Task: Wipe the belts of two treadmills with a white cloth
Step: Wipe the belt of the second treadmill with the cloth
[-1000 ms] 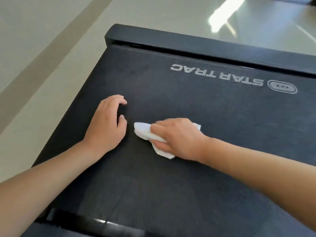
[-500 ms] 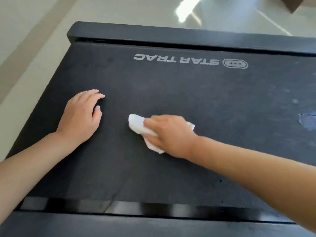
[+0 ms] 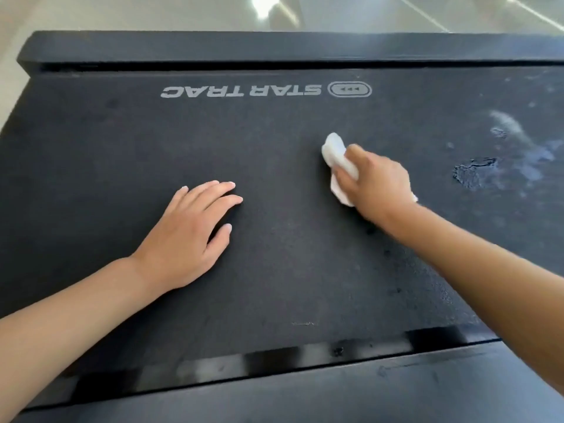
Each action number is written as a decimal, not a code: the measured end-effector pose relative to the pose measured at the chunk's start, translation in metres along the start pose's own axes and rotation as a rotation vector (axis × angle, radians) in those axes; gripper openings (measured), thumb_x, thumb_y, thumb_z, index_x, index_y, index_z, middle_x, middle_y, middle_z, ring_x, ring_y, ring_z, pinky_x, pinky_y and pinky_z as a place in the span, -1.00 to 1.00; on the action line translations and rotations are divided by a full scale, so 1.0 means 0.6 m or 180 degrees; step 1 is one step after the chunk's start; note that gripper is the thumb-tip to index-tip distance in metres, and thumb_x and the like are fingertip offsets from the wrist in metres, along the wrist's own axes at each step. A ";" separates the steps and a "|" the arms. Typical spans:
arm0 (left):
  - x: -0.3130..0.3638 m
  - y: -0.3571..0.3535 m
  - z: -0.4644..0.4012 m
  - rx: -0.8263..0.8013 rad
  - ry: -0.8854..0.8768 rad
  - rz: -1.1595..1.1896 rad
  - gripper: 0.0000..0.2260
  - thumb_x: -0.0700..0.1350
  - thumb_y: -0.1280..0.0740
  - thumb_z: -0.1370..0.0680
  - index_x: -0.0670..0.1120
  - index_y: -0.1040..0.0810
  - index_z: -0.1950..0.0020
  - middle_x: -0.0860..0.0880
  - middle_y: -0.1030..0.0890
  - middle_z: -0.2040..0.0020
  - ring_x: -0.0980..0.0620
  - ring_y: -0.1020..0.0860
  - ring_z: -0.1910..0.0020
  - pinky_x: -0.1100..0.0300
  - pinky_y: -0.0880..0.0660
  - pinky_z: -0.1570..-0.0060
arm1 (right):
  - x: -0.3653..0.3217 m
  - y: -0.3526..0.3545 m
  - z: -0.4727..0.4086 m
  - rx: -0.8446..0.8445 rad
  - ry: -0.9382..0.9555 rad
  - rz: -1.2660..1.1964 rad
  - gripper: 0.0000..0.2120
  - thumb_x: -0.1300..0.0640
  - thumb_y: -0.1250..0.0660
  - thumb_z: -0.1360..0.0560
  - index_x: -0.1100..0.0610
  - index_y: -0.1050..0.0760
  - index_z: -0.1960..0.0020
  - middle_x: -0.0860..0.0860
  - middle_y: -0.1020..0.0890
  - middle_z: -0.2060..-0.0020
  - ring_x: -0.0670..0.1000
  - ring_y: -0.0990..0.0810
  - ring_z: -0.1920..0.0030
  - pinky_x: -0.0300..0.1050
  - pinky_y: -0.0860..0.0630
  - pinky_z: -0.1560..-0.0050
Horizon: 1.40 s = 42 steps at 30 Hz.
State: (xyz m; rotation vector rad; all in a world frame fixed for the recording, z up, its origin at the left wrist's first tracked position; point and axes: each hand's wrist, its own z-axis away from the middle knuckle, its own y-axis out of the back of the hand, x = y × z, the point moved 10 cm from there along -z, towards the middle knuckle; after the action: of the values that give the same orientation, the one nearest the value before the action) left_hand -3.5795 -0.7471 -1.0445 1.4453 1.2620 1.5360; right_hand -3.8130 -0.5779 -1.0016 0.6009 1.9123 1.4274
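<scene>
One white cloth (image 3: 337, 161), crumpled into a wad, is lying on the belt (image 3: 274, 270) right of centre, its long axis running away from the person and slightly left. The right hand (image 3: 377, 186) is gripping it, fingers curled over. The left hand (image 3: 186, 236) is resting flat, fingers straight. One dark belt is showing, with pale smudges (image 3: 503, 166) at right.

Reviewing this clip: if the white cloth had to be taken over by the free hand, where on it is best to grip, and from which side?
Probably the bunched end of the white cloth that sticks out beyond the right hand, toward the logo. That end is bare and raised off the belt, so the left hand could pinch it from above and the far side. The rest lies under the right hand's fingers.
</scene>
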 end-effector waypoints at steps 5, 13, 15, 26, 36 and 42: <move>0.003 -0.004 -0.019 0.0148 0.0070 0.0146 -0.57 0.05 -0.16 -0.62 0.01 -0.49 -0.46 0.05 -0.42 -0.55 -0.06 -0.33 -0.58 -0.25 -0.17 -0.56 | -0.236 -0.037 0.312 -0.1185 0.2569 -0.0755 -0.77 -0.09 -0.35 -0.54 0.03 -0.38 0.07 -0.03 -0.47 0.20 0.08 -0.48 0.24 -0.02 -0.40 0.28; 0.007 -0.002 -0.021 0.0205 0.0032 0.0153 -0.59 0.00 -0.21 -0.61 -0.02 -0.51 -0.44 0.03 -0.43 -0.53 -0.08 -0.36 -0.56 -0.25 -0.20 -0.54 | 0.144 0.023 -0.017 0.0098 -0.0134 0.0043 -0.69 -0.20 -0.30 -0.55 0.05 -0.45 0.02 0.06 -0.63 0.17 0.22 -0.61 0.09 0.00 -0.47 0.12; 0.008 0.000 -0.021 0.0229 0.0040 0.0163 -0.59 -0.01 -0.21 -0.60 -0.02 -0.51 -0.44 0.03 -0.44 -0.53 -0.09 -0.36 -0.56 -0.24 -0.20 -0.54 | 0.208 0.041 -0.047 0.0193 -0.0684 0.0274 -0.67 -0.20 -0.25 -0.56 0.08 -0.44 -0.05 0.18 -0.62 0.16 0.31 -0.60 0.08 0.06 -0.48 0.08; 0.008 0.003 -0.019 0.0206 0.0052 0.0221 -0.60 -0.01 -0.21 -0.62 -0.01 -0.51 -0.45 0.03 -0.44 -0.54 -0.08 -0.36 -0.56 -0.27 -0.20 -0.54 | -0.267 -0.037 0.330 -0.1978 0.2838 -0.1379 -0.72 -0.12 -0.28 -0.64 0.10 -0.53 -0.01 0.00 -0.49 0.17 0.09 -0.46 0.18 0.02 -0.43 0.15; 0.002 0.000 -0.005 0.0184 0.0020 0.0123 -0.55 0.00 -0.16 -0.61 -0.01 -0.49 -0.49 0.03 -0.41 -0.58 -0.08 -0.33 -0.59 -0.20 -0.17 -0.58 | -0.013 0.034 0.335 -0.1729 0.2397 -0.0690 -0.82 0.05 -0.32 -0.62 0.14 -0.60 0.04 -0.07 -0.46 0.20 0.01 -0.36 0.26 -0.12 -0.34 0.28; 0.003 0.003 -0.006 0.0169 0.0012 0.0267 -0.57 -0.03 -0.20 -0.60 -0.01 -0.50 -0.48 0.03 -0.42 -0.57 -0.07 -0.34 -0.58 -0.25 -0.17 -0.57 | -0.255 -0.024 0.358 -0.1768 0.2791 -0.1228 -0.75 0.01 -0.25 -0.67 0.10 -0.44 0.14 0.01 -0.47 0.20 0.09 -0.40 0.24 -0.06 -0.35 0.20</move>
State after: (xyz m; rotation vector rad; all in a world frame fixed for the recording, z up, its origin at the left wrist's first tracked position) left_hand -3.5833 -0.7468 -1.0419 1.5475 1.2675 1.5712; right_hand -3.5506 -0.5505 -1.0173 -0.7343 1.9073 2.0020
